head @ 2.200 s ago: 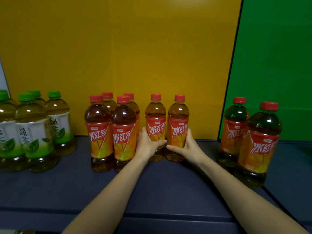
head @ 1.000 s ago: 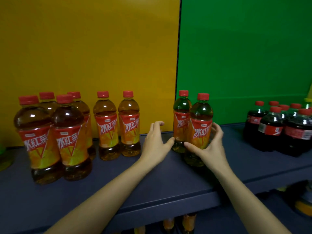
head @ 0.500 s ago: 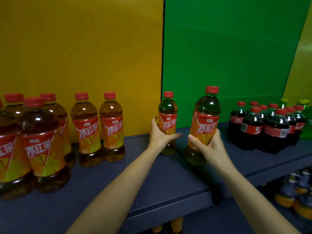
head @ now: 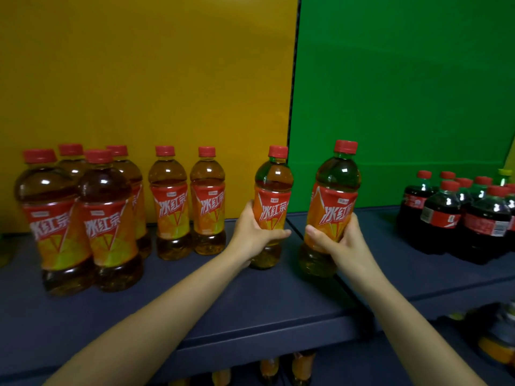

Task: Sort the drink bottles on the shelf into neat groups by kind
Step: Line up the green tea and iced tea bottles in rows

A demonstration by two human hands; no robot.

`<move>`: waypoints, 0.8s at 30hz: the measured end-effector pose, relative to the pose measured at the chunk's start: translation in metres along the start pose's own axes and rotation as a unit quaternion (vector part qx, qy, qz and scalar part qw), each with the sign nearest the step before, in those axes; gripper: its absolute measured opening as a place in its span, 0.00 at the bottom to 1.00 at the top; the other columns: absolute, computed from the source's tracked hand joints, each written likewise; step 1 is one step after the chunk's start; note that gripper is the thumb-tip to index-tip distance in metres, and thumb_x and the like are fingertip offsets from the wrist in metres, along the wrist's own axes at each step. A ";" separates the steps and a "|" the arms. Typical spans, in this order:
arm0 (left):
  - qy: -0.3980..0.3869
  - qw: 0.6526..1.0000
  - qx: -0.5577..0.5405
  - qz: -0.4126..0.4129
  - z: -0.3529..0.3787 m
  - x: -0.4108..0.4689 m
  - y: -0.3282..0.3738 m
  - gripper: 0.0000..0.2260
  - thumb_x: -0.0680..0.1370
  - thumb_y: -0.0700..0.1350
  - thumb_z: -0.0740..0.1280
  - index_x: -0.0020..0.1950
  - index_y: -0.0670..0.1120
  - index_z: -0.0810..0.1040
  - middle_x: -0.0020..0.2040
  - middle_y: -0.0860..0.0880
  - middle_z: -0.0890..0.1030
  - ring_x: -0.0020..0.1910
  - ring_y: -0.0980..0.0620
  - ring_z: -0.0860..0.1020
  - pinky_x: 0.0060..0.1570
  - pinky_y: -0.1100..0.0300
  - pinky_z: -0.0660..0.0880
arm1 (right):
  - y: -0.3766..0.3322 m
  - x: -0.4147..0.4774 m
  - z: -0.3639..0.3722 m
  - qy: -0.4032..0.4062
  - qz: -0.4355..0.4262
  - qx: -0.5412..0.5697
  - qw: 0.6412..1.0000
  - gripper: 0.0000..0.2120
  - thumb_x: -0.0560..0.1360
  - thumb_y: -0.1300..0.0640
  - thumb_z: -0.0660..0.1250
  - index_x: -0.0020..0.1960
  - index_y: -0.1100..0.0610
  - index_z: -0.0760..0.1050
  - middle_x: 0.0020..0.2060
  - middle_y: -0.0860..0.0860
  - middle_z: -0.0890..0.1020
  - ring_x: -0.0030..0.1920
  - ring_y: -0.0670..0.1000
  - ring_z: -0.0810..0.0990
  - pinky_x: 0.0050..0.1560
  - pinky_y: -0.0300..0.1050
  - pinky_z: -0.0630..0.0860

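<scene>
My left hand [head: 255, 235] grips an iced red tea bottle [head: 273, 190] with a red cap and orange label, held near the seam between the yellow and green back panels. My right hand [head: 338, 240] grips a second iced red tea bottle [head: 334, 196], tilted slightly and raised a little above the dark shelf [head: 223, 310]. To the left stand a pair of the same tea bottles [head: 189, 201] and a closer cluster of several more [head: 80, 215].
A group of several dark cola bottles [head: 459, 215] with red caps stands at the right on the shelf, with a yellow-capped bottle [head: 505, 176] behind them. More bottles [head: 287, 369] show on a lower shelf beneath the front edge.
Both hands left the pair of tea bottles by the yellow panel, reached right, and took hold of the two tea bottles by the green panel. These have now moved left, the right one lifted.
</scene>
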State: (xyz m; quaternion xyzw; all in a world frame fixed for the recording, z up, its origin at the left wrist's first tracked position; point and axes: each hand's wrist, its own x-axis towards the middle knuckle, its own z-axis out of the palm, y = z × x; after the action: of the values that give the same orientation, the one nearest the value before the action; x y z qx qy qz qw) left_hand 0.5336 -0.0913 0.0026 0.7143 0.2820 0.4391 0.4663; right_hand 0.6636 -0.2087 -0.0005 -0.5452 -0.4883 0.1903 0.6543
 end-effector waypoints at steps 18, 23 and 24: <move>0.128 0.987 0.100 0.009 -0.137 -0.077 -0.004 0.37 0.62 0.41 0.79 0.66 0.47 0.66 0.58 0.49 0.77 0.58 0.53 0.76 0.59 0.55 0.73 | -0.003 0.000 0.131 -0.217 -0.016 0.066 0.974 0.31 0.70 0.59 0.71 0.64 0.45 0.57 0.55 0.40 0.74 0.53 0.36 0.75 0.44 0.28 0.74; 0.125 0.988 0.087 0.005 -0.140 -0.075 -0.007 0.35 0.64 0.39 0.78 0.67 0.47 0.66 0.58 0.50 0.77 0.58 0.54 0.76 0.57 0.59 0.73 | 0.005 0.002 0.147 -0.232 -0.012 0.075 0.970 0.31 0.70 0.61 0.71 0.65 0.49 0.58 0.56 0.44 0.75 0.55 0.38 0.76 0.48 0.31 0.75; 0.126 0.988 0.086 0.004 -0.140 -0.074 -0.008 0.35 0.64 0.40 0.77 0.67 0.47 0.66 0.58 0.50 0.77 0.58 0.54 0.76 0.57 0.59 0.73 | 0.007 0.003 0.149 -0.230 -0.012 0.074 0.970 0.31 0.70 0.61 0.71 0.66 0.49 0.58 0.57 0.45 0.75 0.56 0.40 0.76 0.49 0.33 0.76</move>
State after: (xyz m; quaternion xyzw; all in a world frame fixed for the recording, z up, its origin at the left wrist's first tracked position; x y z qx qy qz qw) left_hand 0.3750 -0.0896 -0.0062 0.6917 0.3722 0.5017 0.3623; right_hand 0.5411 -0.1257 -0.0160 -0.4313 -0.6167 0.3384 0.5649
